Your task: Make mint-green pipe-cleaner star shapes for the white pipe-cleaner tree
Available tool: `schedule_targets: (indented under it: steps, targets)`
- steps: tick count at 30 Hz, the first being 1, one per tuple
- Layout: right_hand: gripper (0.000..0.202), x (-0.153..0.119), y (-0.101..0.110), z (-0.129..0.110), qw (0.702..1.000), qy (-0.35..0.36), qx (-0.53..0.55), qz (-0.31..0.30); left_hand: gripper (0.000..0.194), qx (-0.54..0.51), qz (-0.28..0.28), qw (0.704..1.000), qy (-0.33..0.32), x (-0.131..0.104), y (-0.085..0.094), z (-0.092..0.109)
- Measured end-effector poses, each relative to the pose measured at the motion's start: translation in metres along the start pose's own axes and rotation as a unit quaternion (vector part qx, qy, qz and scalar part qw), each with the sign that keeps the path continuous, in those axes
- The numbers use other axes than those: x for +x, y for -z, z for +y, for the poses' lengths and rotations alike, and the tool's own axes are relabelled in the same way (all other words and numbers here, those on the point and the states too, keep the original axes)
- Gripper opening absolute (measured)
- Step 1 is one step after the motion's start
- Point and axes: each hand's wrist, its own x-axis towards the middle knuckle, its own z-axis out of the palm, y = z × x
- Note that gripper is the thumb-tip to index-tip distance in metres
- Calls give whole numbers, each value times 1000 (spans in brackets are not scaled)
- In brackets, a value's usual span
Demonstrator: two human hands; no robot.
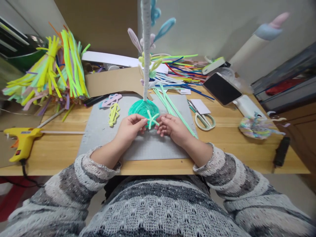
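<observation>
A small pale green star shape (152, 119) made of pipe cleaner is held between my two hands, over the front of a round green base (138, 108). My left hand (132, 127) pinches its left arm between thumb and forefinger. On the other side, my right hand (170, 127) has thumb and fingertips closed at the star's right tip. A white wrapped stem (146, 49) rises upright from the base, with pastel loops along it. Yellow (114, 115) and pink (112, 100) bent pieces lie left on the grey mat (98, 144). Light green pipe cleaners (176, 110) lie to the right.
A yellow glue gun (23, 140) is at the far left, below bundled pipe cleaners (71, 62). Scissors (204, 120), a phone (222, 88) and a fluffy pastel item (255, 126) are on the right. Cardboard (113, 80) and loose pipe cleaners (182, 70) lie behind.
</observation>
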Motion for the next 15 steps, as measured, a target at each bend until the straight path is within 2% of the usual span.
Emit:
schedule_targets:
  steps: [4,11,15]
  targets:
    - [34,-4,-5,0,999,-10,-39,-28,24,20,-16,1000,11,-2,-2,1]
    - [29,-4,-7,6,997,-36,-70,-26,21,56,-48,997,11,-5,-5,4]
    - [24,-6,-7,11,993,-1,-114,-28,21,94,-58,994,27,-5,-4,1]
